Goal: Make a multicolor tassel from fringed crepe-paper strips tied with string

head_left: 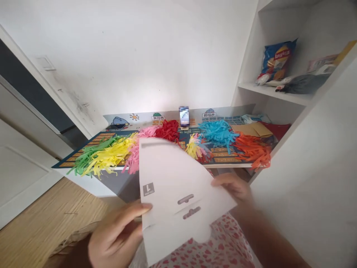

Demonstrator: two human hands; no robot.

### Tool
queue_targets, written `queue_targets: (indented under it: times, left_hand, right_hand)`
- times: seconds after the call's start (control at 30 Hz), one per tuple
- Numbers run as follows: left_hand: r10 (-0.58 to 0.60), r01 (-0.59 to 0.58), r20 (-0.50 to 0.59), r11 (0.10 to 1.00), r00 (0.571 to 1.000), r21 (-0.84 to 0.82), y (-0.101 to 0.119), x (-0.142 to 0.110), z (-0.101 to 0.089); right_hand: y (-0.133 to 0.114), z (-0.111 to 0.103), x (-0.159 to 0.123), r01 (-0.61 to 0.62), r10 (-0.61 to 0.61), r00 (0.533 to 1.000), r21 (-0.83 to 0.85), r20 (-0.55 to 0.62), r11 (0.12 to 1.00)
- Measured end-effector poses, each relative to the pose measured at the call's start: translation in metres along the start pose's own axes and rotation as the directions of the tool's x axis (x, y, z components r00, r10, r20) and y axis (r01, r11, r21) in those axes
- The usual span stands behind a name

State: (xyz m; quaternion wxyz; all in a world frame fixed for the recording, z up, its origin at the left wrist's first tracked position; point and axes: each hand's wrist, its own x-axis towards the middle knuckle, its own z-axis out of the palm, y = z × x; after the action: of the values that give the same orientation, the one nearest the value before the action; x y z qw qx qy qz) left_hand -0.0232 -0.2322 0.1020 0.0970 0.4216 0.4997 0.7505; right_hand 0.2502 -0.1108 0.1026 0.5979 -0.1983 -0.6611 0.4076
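A flat white cardboard piece [173, 175] with a curved upper edge, two slots and a small grey label marked 1 is held up in front of me. My left hand [119, 230] pinches its left edge, thumb on the face. At the right edge my right hand [234, 190] grips it, thumb on top and the other fingers partly hidden behind. Beyond the cardboard, bundles of cut paper strips lie on the desk: green [96, 150], yellow [115, 152], pink [132, 160], red [167, 130], blue [219, 132] and orange [252, 149], plus a small mixed-colour bundle [196, 147].
A phone [184, 116] stands upright at the back of the desk against the wall. The desk mat [67, 160] is dark blue with printed charts. On the right, a shelf [279, 93] holds a blue chip bag [279, 59]. A brown envelope [255, 130] lies on the desk's right.
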Motion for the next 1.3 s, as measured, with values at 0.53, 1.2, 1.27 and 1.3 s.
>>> queue_targets:
  times: [0.53, 1.2, 1.27, 1.3]
  left_hand:
    - [-0.473, 0.486, -0.113, 0.846, 0.874, 0.217, -0.160, -0.099, 0.036]
    - [-0.684, 0.667, -0.044, 0.722, 0.728, -0.181, -0.164, -0.103, 0.074]
    - [-0.724, 0.706, -0.007, 0.676, 0.690, -0.210, -0.167, -0.103, 0.078]
    - [-0.730, 0.713, -0.012, 0.671, 0.684, -0.202, -0.168, -0.103, 0.080]
  right_hand:
    - [0.143, 0.059, -0.081, -0.673, 0.648, 0.736, -0.101, -0.197, 0.733]
    - [0.152, 0.084, -0.080, -0.708, 0.603, 0.696, -0.229, -0.390, 0.668]
    - [0.154, 0.084, -0.082, -0.705, 0.600, 0.698, -0.227, -0.391, 0.672]
    - [0.155, 0.083, -0.083, -0.707, 0.603, 0.696, -0.226, -0.390, 0.670]
